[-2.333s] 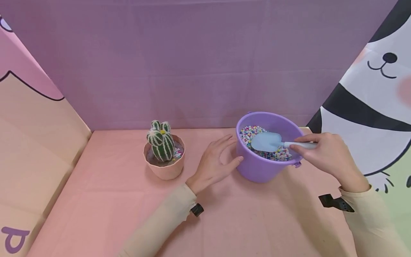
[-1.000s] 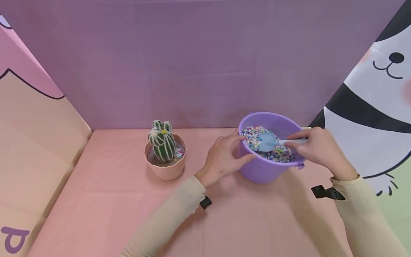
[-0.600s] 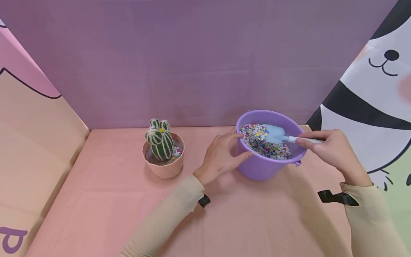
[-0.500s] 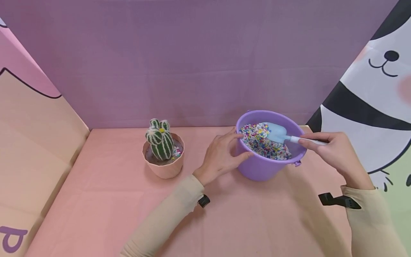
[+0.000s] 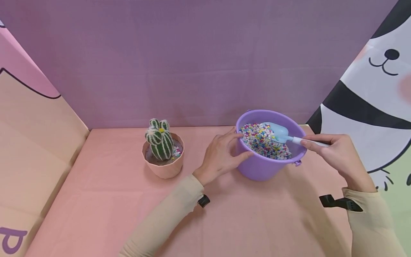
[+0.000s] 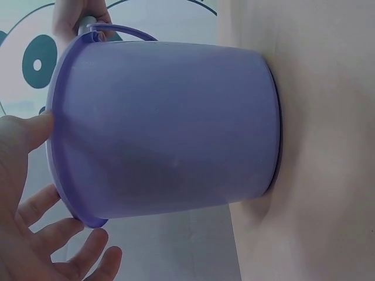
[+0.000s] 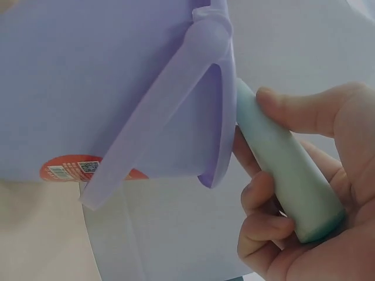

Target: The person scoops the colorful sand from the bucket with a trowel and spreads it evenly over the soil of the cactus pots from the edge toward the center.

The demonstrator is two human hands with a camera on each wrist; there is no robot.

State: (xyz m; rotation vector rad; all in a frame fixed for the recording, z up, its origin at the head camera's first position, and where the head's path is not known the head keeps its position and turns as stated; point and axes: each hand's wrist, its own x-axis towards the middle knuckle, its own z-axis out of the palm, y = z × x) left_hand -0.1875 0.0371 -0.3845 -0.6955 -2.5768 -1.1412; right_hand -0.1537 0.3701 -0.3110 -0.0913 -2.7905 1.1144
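A purple bucket (image 5: 261,170) stands on the table at right of centre, partly filled with small multicoloured beads (image 5: 269,150). My right hand (image 5: 341,157) grips the pale handle of a light blue toy shovel (image 5: 279,134). The right wrist view has this handle (image 7: 287,170) between thumb and curled fingers, beside the bucket rim. Over the bucket's beads lies the blade, its front part covered by beads. With thumb and fingertips my left hand (image 5: 221,155) touches the near left rim. In the left wrist view its thumb (image 6: 40,129) and some fingertips meet the rim, fingers spread.
Left of the left hand stands a peach pot (image 5: 167,171) with a striped cactus (image 5: 162,144) and some beads in it. The bucket's handle (image 7: 146,117) hangs down its side. A purple backdrop (image 5: 192,71) rises behind the pink table (image 5: 112,200).
The left hand has come rightward onto the bucket rim. The right hand has pushed the shovel into the beads, then drawn its blade back to the right with beads on it.
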